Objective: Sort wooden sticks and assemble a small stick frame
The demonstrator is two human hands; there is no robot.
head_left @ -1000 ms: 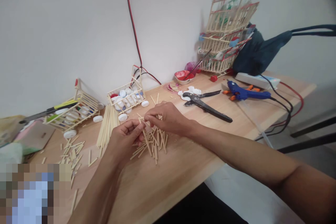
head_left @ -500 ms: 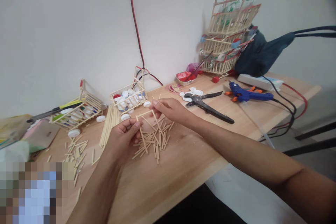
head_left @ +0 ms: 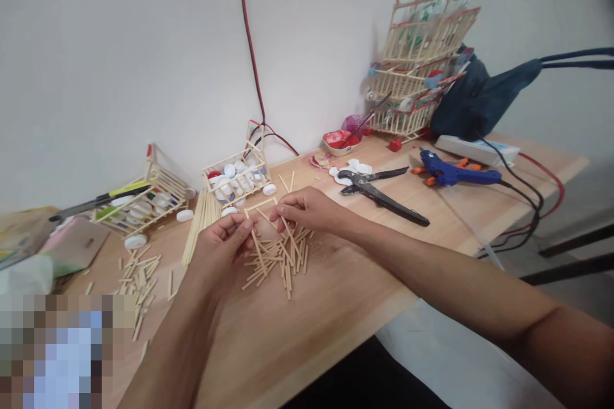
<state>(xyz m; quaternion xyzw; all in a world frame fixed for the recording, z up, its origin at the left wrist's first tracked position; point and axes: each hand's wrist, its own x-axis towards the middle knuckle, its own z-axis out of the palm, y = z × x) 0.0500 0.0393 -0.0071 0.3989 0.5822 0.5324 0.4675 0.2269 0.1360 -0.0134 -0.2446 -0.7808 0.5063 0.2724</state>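
Observation:
Between my hands is a small three-sided frame of thin wooden sticks (head_left: 261,208), held above the table. My left hand (head_left: 229,236) pinches its left side near the upper corner. At the opposite corner, my right hand (head_left: 300,208) has thumb and fingers closed on the right side. Beneath the frame lies a loose pile of short cut sticks (head_left: 288,262). A bundle of longer sticks (head_left: 197,230) rests left of my left hand.
Two small stick carts, one filled with bottle caps (head_left: 235,179), stand near the wall. To the right lie black-handled cutters (head_left: 378,195), a blue glue gun (head_left: 455,169) and a power strip (head_left: 474,148). Stacked stick baskets (head_left: 407,83) hold bottles. A bowl of red paint (head_left: 340,140) sits behind.
My right hand has come down slightly onto the frame's right corner, its fingers now closed there. The frame has shifted a little left and up.

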